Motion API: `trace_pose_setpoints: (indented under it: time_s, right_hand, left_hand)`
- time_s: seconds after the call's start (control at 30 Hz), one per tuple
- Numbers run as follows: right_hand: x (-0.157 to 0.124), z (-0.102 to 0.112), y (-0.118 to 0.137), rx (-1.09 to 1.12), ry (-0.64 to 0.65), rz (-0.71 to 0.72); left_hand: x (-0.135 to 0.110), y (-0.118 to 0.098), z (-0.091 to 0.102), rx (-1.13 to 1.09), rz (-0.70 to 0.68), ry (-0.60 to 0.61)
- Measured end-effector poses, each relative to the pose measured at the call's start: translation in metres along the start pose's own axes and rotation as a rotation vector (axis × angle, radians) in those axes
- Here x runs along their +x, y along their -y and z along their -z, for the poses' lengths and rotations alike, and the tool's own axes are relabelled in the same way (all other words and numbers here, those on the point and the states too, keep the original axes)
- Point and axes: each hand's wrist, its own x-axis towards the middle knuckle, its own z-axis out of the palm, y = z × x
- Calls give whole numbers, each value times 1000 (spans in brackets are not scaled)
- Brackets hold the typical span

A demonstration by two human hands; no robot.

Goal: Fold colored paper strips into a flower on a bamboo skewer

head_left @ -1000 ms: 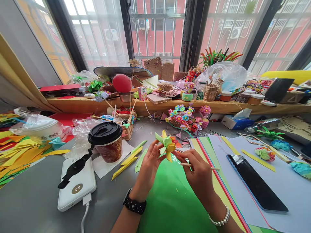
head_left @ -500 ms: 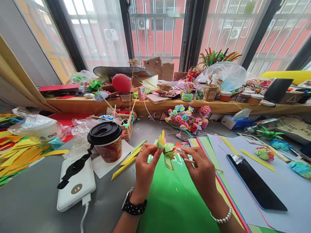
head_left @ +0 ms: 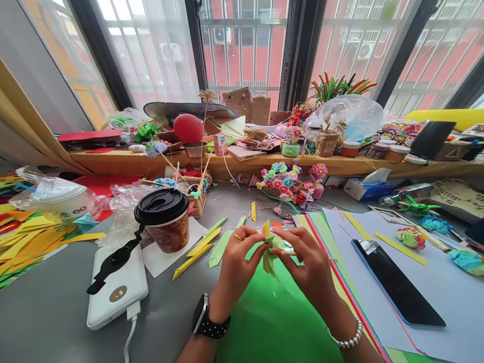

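The folded paper flower (head_left: 269,247) consisted of green and yellow strips joined at a common centre. It was suspended above the green paper sheet (head_left: 272,317), near the front edge of the desk, and was pinched between the fingertips of both hands. One yellow tip pointed upward; several green strips hung downward beneath the fingers. Much of the body was concealed by the fingers, so the exact fold pattern could not be determined. A thin wooden stick (head_left: 333,259) projected sideways from the right side, lay roughly level, and was largely hidden along its length.
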Motion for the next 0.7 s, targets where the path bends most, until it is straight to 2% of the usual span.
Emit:
trace_pose_setpoints:
  time_s: [0.17, 0.37, 0.43, 0.5, 0.57, 0.7]
  right_hand:
    - [2, 3, -2, 11, 54, 68]
    - [5, 5, 0, 19, 57, 101]
    - [4, 3, 0, 0, 36, 87]
    - [2, 1, 1, -33, 22, 47]
    - [1, -1, 2, -78, 5, 18]
    - [-1, -4, 3, -135, -51, 26]
  left_hand:
    - [1, 7, 2, 38, -46, 168]
    - [1, 6, 4, 66, -56, 221]
    - [1, 3, 2, 93, -49, 193]
    - [-1, 2, 0, 138, -65, 113]
    - [-3, 1, -3, 206, -121, 36]
    - [-6, -1, -7, 354, -253, 2]
